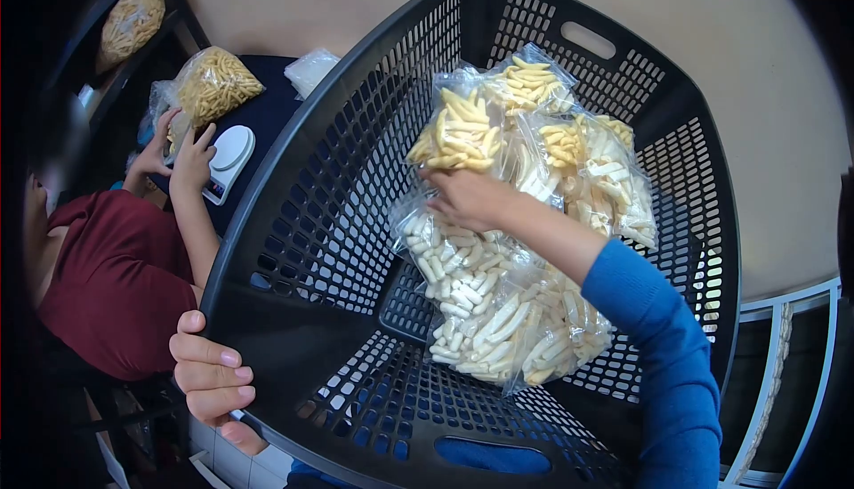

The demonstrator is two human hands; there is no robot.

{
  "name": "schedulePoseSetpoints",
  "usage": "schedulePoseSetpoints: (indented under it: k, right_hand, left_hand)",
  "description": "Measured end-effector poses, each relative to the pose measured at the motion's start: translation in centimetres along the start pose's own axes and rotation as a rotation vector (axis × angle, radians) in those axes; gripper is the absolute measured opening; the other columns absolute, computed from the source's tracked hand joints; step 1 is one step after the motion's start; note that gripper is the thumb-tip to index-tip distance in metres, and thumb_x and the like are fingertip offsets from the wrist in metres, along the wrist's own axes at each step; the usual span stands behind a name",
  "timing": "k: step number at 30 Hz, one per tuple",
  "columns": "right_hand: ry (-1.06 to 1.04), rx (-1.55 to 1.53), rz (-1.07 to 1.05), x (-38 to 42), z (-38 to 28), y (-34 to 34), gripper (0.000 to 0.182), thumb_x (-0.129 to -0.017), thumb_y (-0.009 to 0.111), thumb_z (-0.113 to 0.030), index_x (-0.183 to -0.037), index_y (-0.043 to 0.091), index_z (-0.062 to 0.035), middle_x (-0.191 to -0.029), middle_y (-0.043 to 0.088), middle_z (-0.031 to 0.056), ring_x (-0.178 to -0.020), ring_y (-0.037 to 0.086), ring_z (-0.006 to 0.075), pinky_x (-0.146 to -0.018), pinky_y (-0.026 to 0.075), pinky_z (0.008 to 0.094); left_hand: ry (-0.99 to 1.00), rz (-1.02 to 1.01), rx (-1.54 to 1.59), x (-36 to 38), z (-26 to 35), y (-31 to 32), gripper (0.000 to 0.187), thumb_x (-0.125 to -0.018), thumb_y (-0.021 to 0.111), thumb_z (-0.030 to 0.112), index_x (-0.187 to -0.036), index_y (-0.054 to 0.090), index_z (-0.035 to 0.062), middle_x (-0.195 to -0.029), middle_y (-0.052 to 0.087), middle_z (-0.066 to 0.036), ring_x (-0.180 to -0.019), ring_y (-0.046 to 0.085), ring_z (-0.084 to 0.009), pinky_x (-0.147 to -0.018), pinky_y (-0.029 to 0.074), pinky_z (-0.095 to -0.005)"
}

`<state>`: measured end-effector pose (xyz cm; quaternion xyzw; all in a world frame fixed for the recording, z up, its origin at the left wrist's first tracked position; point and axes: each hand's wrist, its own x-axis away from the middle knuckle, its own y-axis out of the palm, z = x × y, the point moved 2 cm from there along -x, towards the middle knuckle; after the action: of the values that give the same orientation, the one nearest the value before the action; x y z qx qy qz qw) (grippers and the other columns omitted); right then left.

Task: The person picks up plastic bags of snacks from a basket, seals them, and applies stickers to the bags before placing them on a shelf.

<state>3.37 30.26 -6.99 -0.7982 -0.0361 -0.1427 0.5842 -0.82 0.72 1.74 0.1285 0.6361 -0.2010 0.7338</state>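
A large black plastic laundry basket (276, 177) with slotted walls is tilted in front of me. My left hand (213, 382) wraps its fingers over the basket's rim at the lower left. Inside, my right hand (471, 199) has its fingers curled at the lower edge of a clear bag of yellow stick snacks (463, 129); the fingertips are partly hidden. Below that hand lies a bag of pale, whitish stick snacks (454, 266). Several more clear bags of yellow and whitish sticks are heaped around it, among them a whitish bag (614, 173) to the right.
At the left, a person in a maroon top (124, 284) has both hands near a white kitchen scale (231, 155) on a dark table (276, 97). A big bag of yellow sticks (218, 87) and clear plastic bags (311, 71) lie there. Another full bag (132, 22) rests on a shelf.
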Motion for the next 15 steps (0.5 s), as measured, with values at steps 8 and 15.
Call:
schedulePoseSetpoints:
  k: [8, 15]
  right_hand:
    - [-0.216, -0.163, -0.076, -1.2, -0.8, 2.2, 0.051, -0.067, 0.052, -0.014, -0.116, 0.041, -0.0061, -0.084, 0.056, 0.0153, -0.083, 0.055, 0.0286, -0.073, 0.044, 0.0356]
    - [-0.328, -0.031, 0.017, 0.5, -0.8, 1.5, 0.033, -0.062, 0.055, -0.008, -0.094, 0.052, -0.0038, -0.094, 0.048, 0.0103, -0.086, 0.052, 0.0285, -0.075, 0.043, 0.0358]
  left_hand:
    - [0.002, -0.027, 0.027, 0.2, 0.0, -0.2, 0.024, -0.073, 0.036, 0.03, -0.067, 0.046, 0.0099, -0.064, 0.042, -0.004, -0.068, 0.039, -0.0166, -0.085, 0.029, -0.0426]
    - [0.009, -0.023, 0.012, 0.2, 0.0, -0.1, 0.024, -0.074, 0.037, 0.032, -0.067, 0.047, 0.0104, -0.065, 0.043, -0.004, -0.069, 0.039, -0.0164, -0.086, 0.028, -0.0427]
